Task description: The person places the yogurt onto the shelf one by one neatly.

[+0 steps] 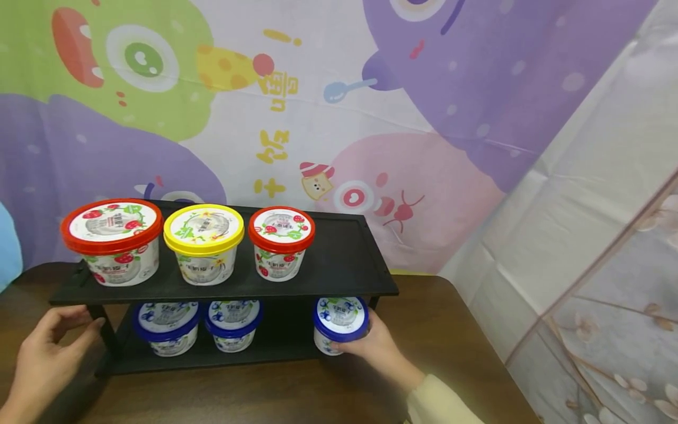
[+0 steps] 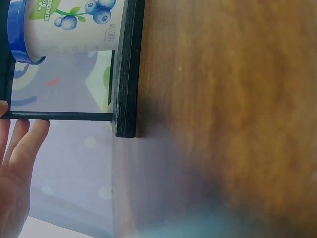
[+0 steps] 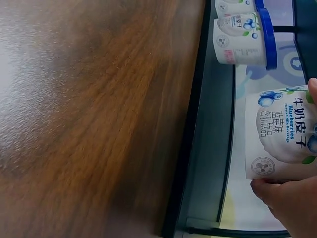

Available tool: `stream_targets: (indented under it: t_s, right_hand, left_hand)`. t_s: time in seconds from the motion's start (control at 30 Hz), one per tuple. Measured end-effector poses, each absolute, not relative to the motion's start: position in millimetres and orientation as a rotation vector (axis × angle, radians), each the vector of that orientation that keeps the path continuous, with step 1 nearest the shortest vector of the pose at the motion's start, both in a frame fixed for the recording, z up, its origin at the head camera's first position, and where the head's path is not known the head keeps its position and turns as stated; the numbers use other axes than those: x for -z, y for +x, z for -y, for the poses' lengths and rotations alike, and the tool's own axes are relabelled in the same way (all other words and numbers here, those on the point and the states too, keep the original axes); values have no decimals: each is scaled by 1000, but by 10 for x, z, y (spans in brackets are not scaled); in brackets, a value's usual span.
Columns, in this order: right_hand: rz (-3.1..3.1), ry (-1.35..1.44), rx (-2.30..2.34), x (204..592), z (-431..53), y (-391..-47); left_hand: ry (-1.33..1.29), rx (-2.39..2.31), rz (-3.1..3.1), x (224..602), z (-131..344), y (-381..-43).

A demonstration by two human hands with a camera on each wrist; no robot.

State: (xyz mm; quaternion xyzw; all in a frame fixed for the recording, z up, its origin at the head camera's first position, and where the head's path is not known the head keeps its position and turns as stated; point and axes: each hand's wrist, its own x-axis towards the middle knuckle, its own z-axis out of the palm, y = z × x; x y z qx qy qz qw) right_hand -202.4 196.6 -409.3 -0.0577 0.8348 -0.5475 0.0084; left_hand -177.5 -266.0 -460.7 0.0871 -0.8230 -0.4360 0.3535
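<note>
A black two-tier rack (image 1: 339,250) stands on the wooden table. At the right end of its lower shelf, my right hand (image 1: 378,347) grips a blueberry milk cup (image 1: 339,321) with a blue lid, thumb on the near side. The cup's printed side (image 3: 280,134) faces the right wrist view, fingers at its edge. My left hand (image 1: 55,353) holds the rack's left post just below the upper shelf; its fingertips (image 2: 37,131) meet that post in the left wrist view. Two more blue-lidded cups, one at far left (image 1: 168,327) and its neighbour (image 1: 233,324), share the lower shelf.
On the upper shelf stand a large red-lidded strawberry cup (image 1: 119,241), a yellow-lidded cup (image 1: 203,244) and a smaller red-lidded cup (image 1: 281,241). Behind hangs a cartoon-print cloth (image 1: 318,118). A pale floral curtain (image 1: 609,330) borders the brown table (image 1: 254,394) on the right.
</note>
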Motion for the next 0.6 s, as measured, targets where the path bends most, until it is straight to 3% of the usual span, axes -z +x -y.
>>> stream_targets:
  t_s: [0.6]
  right_hand:
    - [-2618,-167,1661,4241,-1645,-2176]
  left_hand:
    - [232,1135,2137,4577,2646,-1757]
